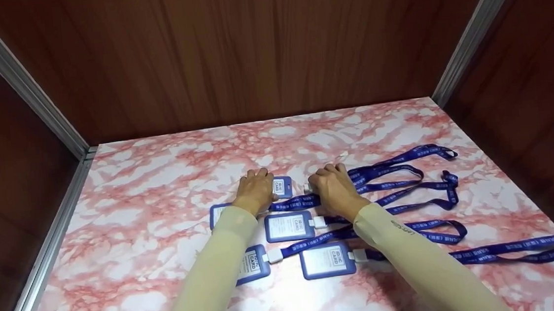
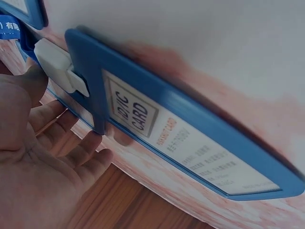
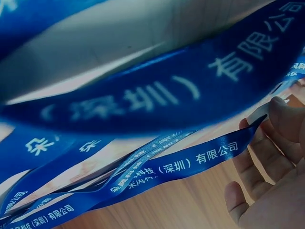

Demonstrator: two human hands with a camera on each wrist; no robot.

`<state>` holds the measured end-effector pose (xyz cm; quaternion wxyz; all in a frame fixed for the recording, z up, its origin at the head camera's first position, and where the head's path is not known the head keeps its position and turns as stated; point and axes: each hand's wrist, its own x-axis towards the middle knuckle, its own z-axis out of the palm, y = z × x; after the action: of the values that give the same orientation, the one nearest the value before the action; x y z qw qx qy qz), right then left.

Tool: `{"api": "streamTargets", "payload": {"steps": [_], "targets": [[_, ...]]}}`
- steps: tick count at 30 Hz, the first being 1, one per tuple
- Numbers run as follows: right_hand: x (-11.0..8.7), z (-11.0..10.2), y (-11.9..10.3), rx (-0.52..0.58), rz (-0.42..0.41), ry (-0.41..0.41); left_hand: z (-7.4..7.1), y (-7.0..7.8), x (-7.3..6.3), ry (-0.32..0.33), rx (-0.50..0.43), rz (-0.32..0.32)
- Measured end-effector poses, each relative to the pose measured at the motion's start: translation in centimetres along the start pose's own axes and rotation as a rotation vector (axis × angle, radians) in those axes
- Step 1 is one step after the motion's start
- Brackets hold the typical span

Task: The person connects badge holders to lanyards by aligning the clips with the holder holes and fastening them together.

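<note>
Several blue-framed badge holders with white cards lie on the table with blue lanyards. My left hand (image 1: 254, 192) is at the farthest badge holder (image 1: 283, 187), its fingers along the far edge and its thumb at the near side. In the left wrist view, another badge holder (image 2: 190, 138) with a white clip (image 2: 57, 64) fills the foreground and partly covers the one my fingers touch. My right hand (image 1: 335, 189) pinches the white clip (image 3: 258, 114) at the end of a blue lanyard (image 3: 190, 160); in the head view this clip shows just right of the farthest badge holder.
Nearer me lie a middle badge holder (image 1: 290, 226), a front right badge holder (image 1: 328, 268) and a front left badge holder (image 1: 254, 262) partly under my left sleeve. Their lanyards (image 1: 512, 250) loop out to the right. Brown wood panels (image 1: 269, 52) wall in the pink marbled table (image 1: 151, 185).
</note>
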<state>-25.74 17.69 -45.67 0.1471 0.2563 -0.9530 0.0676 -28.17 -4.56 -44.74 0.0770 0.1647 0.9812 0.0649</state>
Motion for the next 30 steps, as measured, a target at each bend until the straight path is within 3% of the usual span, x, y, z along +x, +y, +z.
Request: {"api": "streamTargets", "payload": {"steps": [7, 19, 30], "targets": [[0.4, 0.2, -0.5, 0.026, -0.008, 0.014, 0.2, 0.2, 0.1, 0.0, -0.02, 0.009], [1.0, 0.7, -0.7, -0.063, -0.001, -0.044, 0.1, 0.3, -0.3, 0.031, -0.011, 0.064], [1.4, 1.0, -1.1, -0.078, 0.02, -0.084, 0.3, 0.3, 0.1, 0.019, -0.033, 0.053]]}}
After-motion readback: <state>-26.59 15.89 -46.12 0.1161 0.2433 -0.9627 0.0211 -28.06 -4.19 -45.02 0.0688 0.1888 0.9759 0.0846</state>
